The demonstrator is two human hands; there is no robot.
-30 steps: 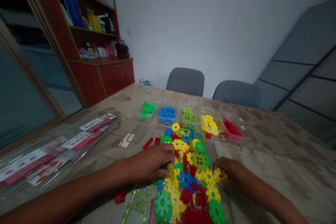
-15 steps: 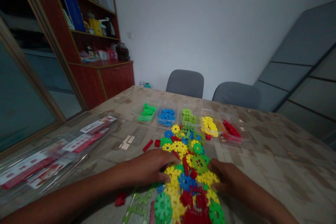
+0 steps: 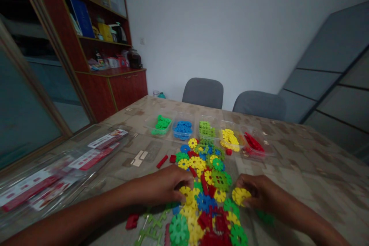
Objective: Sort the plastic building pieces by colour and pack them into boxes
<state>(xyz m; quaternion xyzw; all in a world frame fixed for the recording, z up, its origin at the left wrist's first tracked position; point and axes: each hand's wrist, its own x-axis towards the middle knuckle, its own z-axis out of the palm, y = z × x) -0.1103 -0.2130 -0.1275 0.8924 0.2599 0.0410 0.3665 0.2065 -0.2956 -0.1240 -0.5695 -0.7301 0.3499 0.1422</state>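
A mixed pile of plastic pieces (image 3: 206, 202) runs down the middle of the table, with yellow, green, blue and red notched discs and shapes. My right hand (image 3: 256, 190) is just right of the pile, thumb and fingers pinching a yellow notched disc (image 3: 241, 196). On the pile's left side my left hand (image 3: 173, 184) has its fingers curled around another yellow notched disc (image 3: 186, 192); its fingertips are partly hidden. Near my left forearm lie light green lattice pieces (image 3: 151, 225) and a red block (image 3: 132, 221). A green piece (image 3: 265, 217) lies partly beneath my right wrist.
Behind the pile, clear tubs stand in a row: green (image 3: 161, 123), blue (image 3: 182, 128), light green (image 3: 206, 128), yellow (image 3: 230, 138) and red (image 3: 253, 142) pieces. Plastic packaging (image 3: 66, 169) lies at left. Two grey chairs (image 3: 203, 92) stand beyond the table.
My right hand has moved right, off the pile, with a yellow disc now in its fingers. A green disc shows where that hand was. My left hand has barely moved.
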